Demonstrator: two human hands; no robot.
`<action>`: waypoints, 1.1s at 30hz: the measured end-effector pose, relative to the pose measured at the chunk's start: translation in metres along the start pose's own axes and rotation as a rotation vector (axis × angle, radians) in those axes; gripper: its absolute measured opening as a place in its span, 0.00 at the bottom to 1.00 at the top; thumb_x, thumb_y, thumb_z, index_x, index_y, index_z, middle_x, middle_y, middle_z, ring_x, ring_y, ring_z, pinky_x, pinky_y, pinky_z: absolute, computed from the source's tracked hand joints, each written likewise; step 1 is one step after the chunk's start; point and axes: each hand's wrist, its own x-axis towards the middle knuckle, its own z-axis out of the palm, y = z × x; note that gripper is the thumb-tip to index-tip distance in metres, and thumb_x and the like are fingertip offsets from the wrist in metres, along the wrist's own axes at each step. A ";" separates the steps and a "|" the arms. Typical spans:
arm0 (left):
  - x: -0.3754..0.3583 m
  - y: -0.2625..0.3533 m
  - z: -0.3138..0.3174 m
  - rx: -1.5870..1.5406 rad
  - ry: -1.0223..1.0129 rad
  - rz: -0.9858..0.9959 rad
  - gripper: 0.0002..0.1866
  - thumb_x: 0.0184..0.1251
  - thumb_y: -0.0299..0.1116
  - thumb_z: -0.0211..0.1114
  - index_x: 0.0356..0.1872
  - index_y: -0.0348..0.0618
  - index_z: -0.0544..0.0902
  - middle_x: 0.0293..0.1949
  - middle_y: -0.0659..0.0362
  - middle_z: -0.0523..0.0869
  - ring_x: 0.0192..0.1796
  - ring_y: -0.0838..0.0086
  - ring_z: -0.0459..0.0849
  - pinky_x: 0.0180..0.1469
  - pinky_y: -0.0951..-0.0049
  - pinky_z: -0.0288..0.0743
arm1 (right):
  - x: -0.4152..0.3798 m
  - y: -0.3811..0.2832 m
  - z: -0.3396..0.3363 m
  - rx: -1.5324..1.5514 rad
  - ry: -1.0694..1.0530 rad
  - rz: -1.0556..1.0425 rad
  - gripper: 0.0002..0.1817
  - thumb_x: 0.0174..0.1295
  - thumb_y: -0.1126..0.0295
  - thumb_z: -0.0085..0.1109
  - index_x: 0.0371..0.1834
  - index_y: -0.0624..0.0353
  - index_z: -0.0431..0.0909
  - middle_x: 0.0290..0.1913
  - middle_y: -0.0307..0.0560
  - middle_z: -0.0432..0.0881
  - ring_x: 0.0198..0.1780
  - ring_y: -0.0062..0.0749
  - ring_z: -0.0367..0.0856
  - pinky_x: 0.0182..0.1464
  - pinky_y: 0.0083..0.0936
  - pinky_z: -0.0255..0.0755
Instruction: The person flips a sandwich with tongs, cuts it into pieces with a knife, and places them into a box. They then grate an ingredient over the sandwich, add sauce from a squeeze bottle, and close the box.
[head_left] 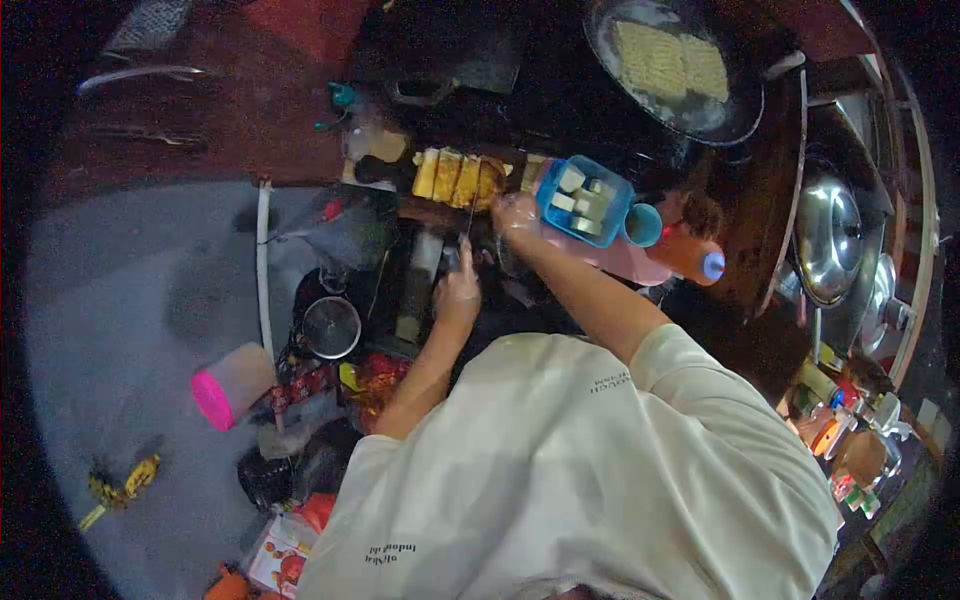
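A yellow-brown block of food [447, 178], cut across into several thick slices, lies on a board [440, 212]. My left hand [458, 293] is closed on a knife [473, 208], its index finger stretched along toward the blade. The blade stands across the block near its right end. My right hand [517, 215] is at that right end, fingers bent against the food; the fingertips are hard to make out. Just right of this hand sits a blue container [628, 190] with several white cubes [573, 181] in it.
A wide pan [740, 133] with two pale noodle blocks [668, 62] stands at the top right. Beside the blue container are a light-blue cup [643, 225] and an orange bottle [690, 255]. A pink-lidded jar [232, 387] and bananas [140, 478] lie on the left.
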 end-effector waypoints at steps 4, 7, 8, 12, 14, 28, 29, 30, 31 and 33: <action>-0.035 -0.006 -0.014 0.069 -0.050 -0.001 0.36 0.64 0.24 0.54 0.74 0.43 0.54 0.32 0.36 0.83 0.35 0.41 0.84 0.36 0.46 0.76 | 0.007 0.003 0.010 -0.165 0.017 -0.103 0.23 0.59 0.53 0.56 0.26 0.66 0.83 0.32 0.62 0.84 0.36 0.56 0.84 0.39 0.48 0.77; -0.055 -0.014 -0.034 0.043 0.012 0.092 0.33 0.66 0.27 0.55 0.73 0.44 0.58 0.29 0.36 0.83 0.32 0.39 0.83 0.34 0.44 0.75 | 0.005 0.002 0.011 -0.013 0.051 -0.098 0.23 0.59 0.53 0.56 0.25 0.66 0.83 0.31 0.64 0.83 0.36 0.57 0.84 0.39 0.48 0.77; -0.058 -0.016 -0.045 -0.079 -0.030 0.014 0.29 0.68 0.30 0.55 0.71 0.46 0.62 0.26 0.35 0.82 0.29 0.38 0.82 0.32 0.43 0.74 | -0.001 0.000 0.002 -0.189 0.079 -0.292 0.23 0.58 0.54 0.56 0.26 0.67 0.83 0.32 0.65 0.83 0.36 0.59 0.83 0.40 0.46 0.77; -0.044 -0.045 -0.092 -0.009 0.152 0.015 0.24 0.73 0.33 0.50 0.68 0.50 0.65 0.25 0.35 0.81 0.29 0.40 0.82 0.30 0.45 0.74 | -0.025 -0.023 -0.027 0.081 -0.004 -0.009 0.23 0.59 0.55 0.54 0.25 0.68 0.83 0.33 0.67 0.83 0.39 0.61 0.82 0.44 0.47 0.77; -0.007 -0.057 -0.113 0.039 0.097 -0.006 0.25 0.72 0.31 0.50 0.69 0.43 0.62 0.28 0.35 0.82 0.33 0.41 0.84 0.35 0.45 0.75 | -0.025 -0.025 -0.014 0.045 0.174 0.024 0.21 0.60 0.57 0.52 0.27 0.69 0.82 0.36 0.69 0.82 0.43 0.62 0.81 0.48 0.49 0.74; 0.027 -0.061 -0.180 0.067 -0.346 0.134 0.30 0.63 0.30 0.56 0.67 0.39 0.62 0.42 0.30 0.81 0.47 0.37 0.82 0.51 0.47 0.75 | -0.005 -0.064 -0.015 -0.402 0.319 -0.244 0.18 0.53 0.63 0.60 0.41 0.68 0.79 0.37 0.61 0.83 0.42 0.54 0.82 0.49 0.46 0.73; 0.023 -0.070 -0.192 0.081 -0.353 0.144 0.30 0.63 0.30 0.56 0.67 0.39 0.62 0.42 0.30 0.81 0.47 0.37 0.82 0.51 0.47 0.75 | -0.009 -0.075 -0.026 -0.328 0.204 -0.162 0.24 0.51 0.62 0.63 0.46 0.71 0.77 0.39 0.60 0.83 0.45 0.54 0.82 0.54 0.48 0.72; 0.019 -0.078 -0.208 0.089 -0.326 0.140 0.28 0.65 0.31 0.56 0.68 0.45 0.63 0.42 0.31 0.81 0.46 0.37 0.82 0.50 0.46 0.76 | 0.002 -0.067 -0.020 -0.259 0.158 -0.088 0.34 0.53 0.56 0.63 0.55 0.76 0.72 0.49 0.63 0.80 0.55 0.57 0.77 0.63 0.49 0.66; 0.019 -0.085 -0.220 0.099 -0.301 0.137 0.27 0.67 0.31 0.55 0.68 0.52 0.64 0.42 0.32 0.82 0.45 0.37 0.82 0.49 0.46 0.76 | 0.005 -0.055 -0.006 -0.247 0.167 -0.069 0.34 0.53 0.56 0.63 0.55 0.76 0.72 0.49 0.63 0.80 0.55 0.57 0.77 0.63 0.49 0.66; 0.031 -0.099 -0.233 0.181 -0.251 0.243 0.26 0.68 0.32 0.54 0.68 0.55 0.64 0.40 0.34 0.83 0.43 0.38 0.82 0.46 0.45 0.76 | 0.007 -0.035 0.015 -0.589 0.490 -0.268 0.44 0.56 0.48 0.60 0.65 0.76 0.63 0.62 0.68 0.71 0.69 0.60 0.64 0.71 0.51 0.54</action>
